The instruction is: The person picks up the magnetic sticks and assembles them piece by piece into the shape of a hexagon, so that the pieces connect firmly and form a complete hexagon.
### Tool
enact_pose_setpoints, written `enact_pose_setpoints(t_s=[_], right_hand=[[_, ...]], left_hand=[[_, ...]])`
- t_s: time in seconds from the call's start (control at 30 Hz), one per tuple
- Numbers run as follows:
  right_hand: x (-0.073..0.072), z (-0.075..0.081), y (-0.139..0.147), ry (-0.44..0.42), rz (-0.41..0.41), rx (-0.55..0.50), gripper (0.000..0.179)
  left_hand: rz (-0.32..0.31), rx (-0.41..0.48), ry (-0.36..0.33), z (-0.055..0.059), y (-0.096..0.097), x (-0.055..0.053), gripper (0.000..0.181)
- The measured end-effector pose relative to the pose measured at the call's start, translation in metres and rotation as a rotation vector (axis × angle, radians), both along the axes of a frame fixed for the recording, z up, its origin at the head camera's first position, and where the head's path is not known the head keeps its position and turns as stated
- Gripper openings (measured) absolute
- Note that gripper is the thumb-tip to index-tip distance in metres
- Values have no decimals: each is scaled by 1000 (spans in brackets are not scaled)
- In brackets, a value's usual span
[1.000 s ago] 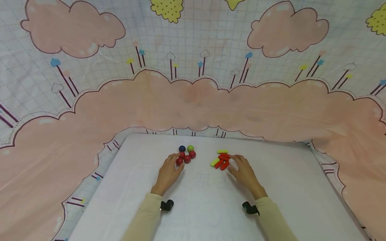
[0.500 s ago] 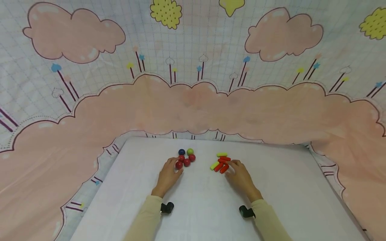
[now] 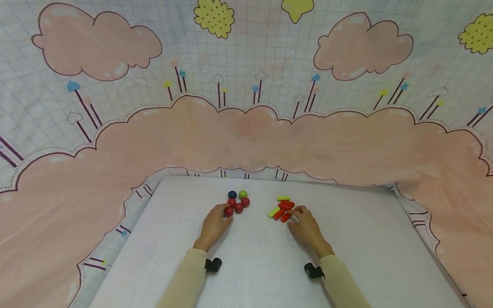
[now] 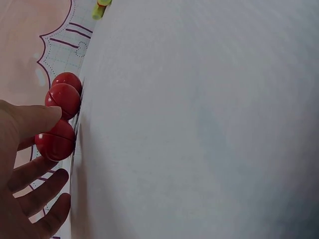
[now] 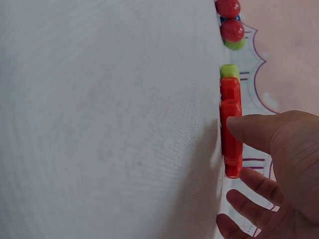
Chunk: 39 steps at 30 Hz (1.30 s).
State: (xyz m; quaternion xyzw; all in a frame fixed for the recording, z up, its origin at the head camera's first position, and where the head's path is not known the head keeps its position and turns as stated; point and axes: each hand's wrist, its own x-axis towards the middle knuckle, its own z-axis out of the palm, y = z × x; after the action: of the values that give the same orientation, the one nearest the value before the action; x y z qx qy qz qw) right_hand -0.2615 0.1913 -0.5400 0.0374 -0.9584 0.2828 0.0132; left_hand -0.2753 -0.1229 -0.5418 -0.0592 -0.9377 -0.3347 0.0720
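A group of small glossy balls lies left of centre on the white table: several red balls (image 3: 239, 208), a dark blue ball (image 3: 232, 194) and a green ball (image 3: 243, 194). My left hand (image 3: 212, 226) is at the nearest red ball (image 4: 56, 142), thumb and index finger either side of it, other fingers spread. Right of centre lie short red sticks (image 3: 279, 214) and yellow-green sticks (image 3: 274, 212). My right hand (image 3: 308, 231) is beside the nearest red stick (image 5: 231, 127), thumb and index finger loosely around its end. Firm contact cannot be made out for either hand.
The white table (image 3: 246, 265) reaches back to a pink patterned cloth (image 3: 246, 137) that hangs behind and along the sides. A dark wrist camera (image 3: 213, 265) is worn at the left cuff, another camera (image 3: 313, 270) at the right cuff.
The right hand has shifted a little left and towards me, its index finger now at the nearest red stick. The left hand stays by the same ball. The head view has tilted up slightly.
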Motion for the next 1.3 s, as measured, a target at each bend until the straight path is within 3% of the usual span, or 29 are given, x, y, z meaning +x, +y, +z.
enact_pose_setpoints(t_s=[0.47, 0.87, 1.03, 1.3], right_hand=[[-1, 2, -2, 23, 7, 29, 19], [4, 6, -1, 5, 37, -10, 20], [7, 11, 0, 30, 57, -17, 22], [8, 19, 0, 80, 85, -8, 24]], left_hand=[[20, 4, -27, -1, -2, 1, 38], [23, 22, -35, 0, -5, 9, 38], [14, 44, -6, 2, -3, 12, 37], [-35, 80, 106, 3, 4, 14, 35]])
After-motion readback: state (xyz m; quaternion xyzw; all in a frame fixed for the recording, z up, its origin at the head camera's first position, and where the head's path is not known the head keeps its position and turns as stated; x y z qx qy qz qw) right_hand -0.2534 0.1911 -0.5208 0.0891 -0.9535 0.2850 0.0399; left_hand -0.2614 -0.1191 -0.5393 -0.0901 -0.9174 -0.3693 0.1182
